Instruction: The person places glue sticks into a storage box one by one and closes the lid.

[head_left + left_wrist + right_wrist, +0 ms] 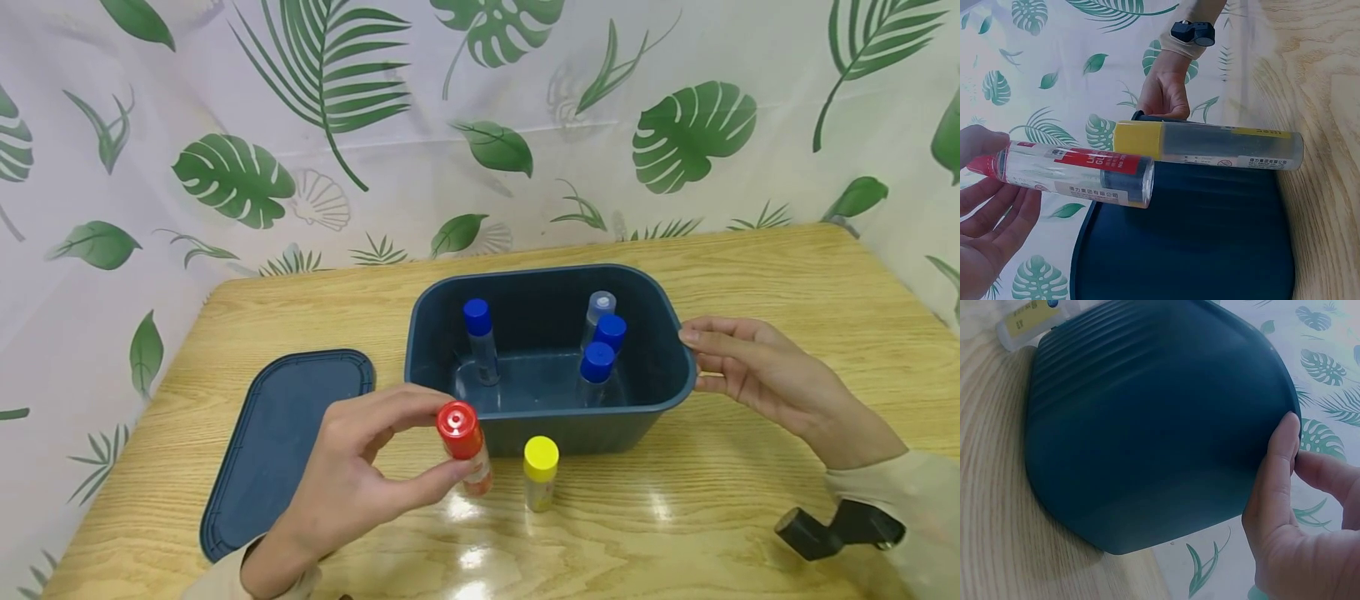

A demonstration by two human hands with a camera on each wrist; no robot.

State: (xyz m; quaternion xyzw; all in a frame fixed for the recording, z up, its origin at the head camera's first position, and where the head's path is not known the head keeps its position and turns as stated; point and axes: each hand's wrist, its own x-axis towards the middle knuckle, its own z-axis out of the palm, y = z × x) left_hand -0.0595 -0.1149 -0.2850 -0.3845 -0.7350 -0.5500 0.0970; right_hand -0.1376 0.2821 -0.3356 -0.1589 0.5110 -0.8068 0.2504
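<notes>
My left hand [360,471] pinches a red-capped glue bottle [476,473] by its cap end, between thumb and fingers, in front of the dark blue bin [517,429]. In the left wrist view the red glue bottle [1079,172] shows a clear body with a red and white label. Just right of it in the head view, a yellow-capped glue bottle [540,492] stands upright on the table. My right hand [765,375] holds the bin's right rim, as the right wrist view shows with the hand [1291,506] at the bin's edge [1297,406].
Inside the bin stand several clear bottles, among them a blue-capped one [480,333] at the left and a clear-capped one [600,308] at the right. A flat dark blue lid [285,433] lies left on the wooden table [787,283]. Behind hangs a leaf-print cloth [570,150].
</notes>
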